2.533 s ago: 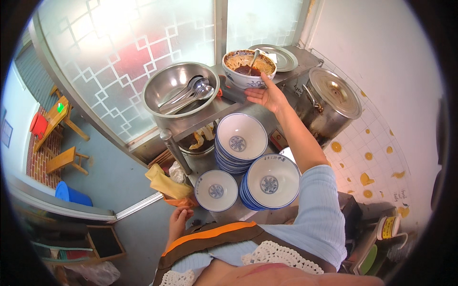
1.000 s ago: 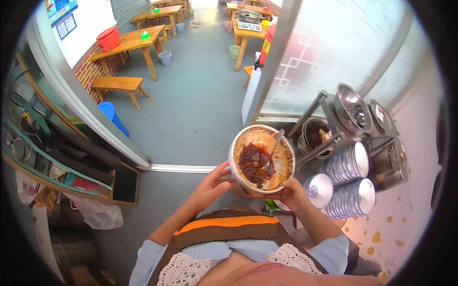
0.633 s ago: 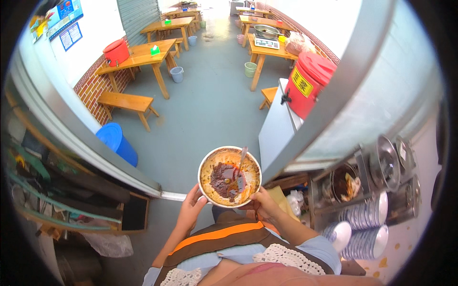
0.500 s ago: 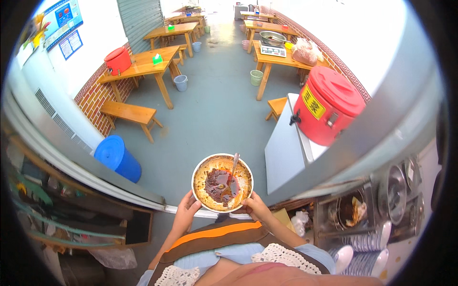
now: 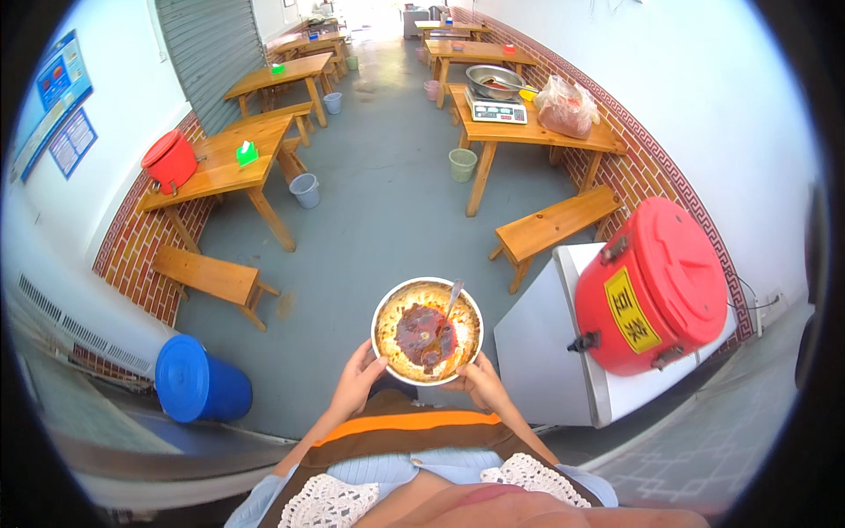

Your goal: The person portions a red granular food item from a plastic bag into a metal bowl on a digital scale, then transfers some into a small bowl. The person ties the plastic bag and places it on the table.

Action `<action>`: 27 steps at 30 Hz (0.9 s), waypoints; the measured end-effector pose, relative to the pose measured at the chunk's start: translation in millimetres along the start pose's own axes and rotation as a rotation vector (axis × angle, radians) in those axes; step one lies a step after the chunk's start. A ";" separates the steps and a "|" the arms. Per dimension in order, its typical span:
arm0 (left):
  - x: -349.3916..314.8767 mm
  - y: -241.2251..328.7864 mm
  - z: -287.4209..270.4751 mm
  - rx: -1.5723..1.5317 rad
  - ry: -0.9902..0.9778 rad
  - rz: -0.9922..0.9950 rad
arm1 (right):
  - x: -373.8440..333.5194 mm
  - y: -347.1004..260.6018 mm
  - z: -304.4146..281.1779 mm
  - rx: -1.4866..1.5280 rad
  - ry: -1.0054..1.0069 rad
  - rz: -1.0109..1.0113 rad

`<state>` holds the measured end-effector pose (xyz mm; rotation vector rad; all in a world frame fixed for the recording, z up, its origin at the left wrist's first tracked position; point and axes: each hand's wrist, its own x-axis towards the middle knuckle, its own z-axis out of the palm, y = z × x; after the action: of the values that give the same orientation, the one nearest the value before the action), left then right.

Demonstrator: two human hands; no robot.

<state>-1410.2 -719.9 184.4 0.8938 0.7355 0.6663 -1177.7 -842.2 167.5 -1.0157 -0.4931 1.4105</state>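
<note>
Bowl [image 5: 385, 340] clasped between left hand [image 5: 356, 383] and right hand [image 5: 480, 385], fingers probably curled underneath, spoon [image 5: 454, 299] leaning there in dark sauce [image 5: 419, 329]

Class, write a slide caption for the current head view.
Left hand and right hand hold a bowl of dark red sauce, spoon inside, before wooden tables.

1 head-worn fisheye view, angled down, close above the bowl [image 5: 387, 341], facing along the floor [image 5: 370, 202]
</note>
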 end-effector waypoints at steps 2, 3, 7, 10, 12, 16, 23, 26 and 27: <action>66.9 18.5 -0.6 0.077 -0.038 -0.008 | 49.4 -17.2 -11.3 0.072 0.043 -0.023; 104.5 30.8 1.7 0.128 -0.058 -0.014 | 76.4 -28.5 -15.6 0.100 0.084 -0.016; 233.7 71.0 19.7 0.203 -0.217 -0.035 | 160.1 -78.2 -38.7 0.140 0.152 -0.114; 321.7 77.8 44.4 0.239 -0.343 -0.064 | 204.6 -107.5 -71.0 0.168 0.249 -0.171; 378.2 77.6 55.6 0.228 -0.445 -0.097 | 234.9 -119.6 -94.0 0.203 0.281 -0.249; 498.3 72.6 82.5 0.274 -0.549 -0.215 | 308.8 -150.0 -154.4 0.229 0.365 -0.250; 700.6 109.7 128.9 0.357 -0.385 -0.228 | 460.2 -252.6 -265.8 0.283 0.445 -0.213; 771.6 124.9 141.5 0.351 -0.360 -0.220 | 515.3 -294.6 -299.0 0.249 0.408 -0.270; 793.9 126.5 147.4 0.338 -0.366 -0.231 | 530.5 -306.9 -308.1 0.228 0.463 -0.242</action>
<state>-861.4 -116.4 134.0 1.1804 0.6155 0.1639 -671.4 -382.9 109.8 -1.0175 -0.1041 0.9512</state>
